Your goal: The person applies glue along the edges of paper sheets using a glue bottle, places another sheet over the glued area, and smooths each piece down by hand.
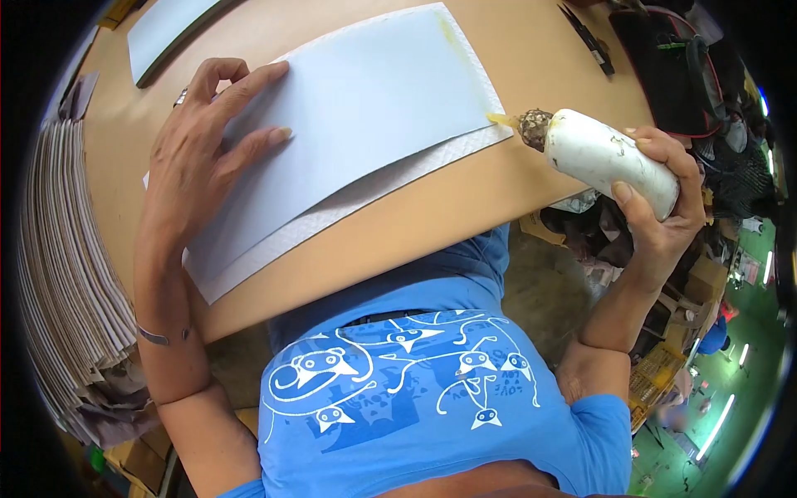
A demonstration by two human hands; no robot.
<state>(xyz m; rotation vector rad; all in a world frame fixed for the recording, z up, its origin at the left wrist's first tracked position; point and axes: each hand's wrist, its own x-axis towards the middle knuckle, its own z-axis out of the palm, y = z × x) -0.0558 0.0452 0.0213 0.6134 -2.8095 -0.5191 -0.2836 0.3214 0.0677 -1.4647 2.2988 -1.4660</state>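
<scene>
- clock directions run from the middle of the top sheet [357, 116].
- the work looks barely begun: a faint yellow smear [449, 35] shows near the edge at about one o'clock, and the rest of the visible face looks plain and pale.
- what seems left is most of that face, judging by how little of it bears any yellow.
- the top sheet lies on the surface [564, 75], over a lower sheet [448, 158] that peeks out along five o'clock.
- the left hand [195, 141] rests at nine o'clock, thumb and forefinger spread apart on the sheet, other fingers bent; it pinches nothing.
- the right hand [668, 183], at three o'clock, wraps its fingers and thumb around a white bottle [610, 158].
- the bottle is tilted, its yellow tip [501, 119] at the sheet's three o'clock edge; whether it touches, i cannot tell.
- materials: the top sheet is smooth, bluish white and gently bowed; the lower one looks finely textured. the bottle is a scuffed, rounded cylinder with a brown, lumpy, crusted neck [533, 129]. the surface is smooth and tan.
- at eight o'clock stands a thick stack of sheets [70, 257], edges slightly wavy.
</scene>
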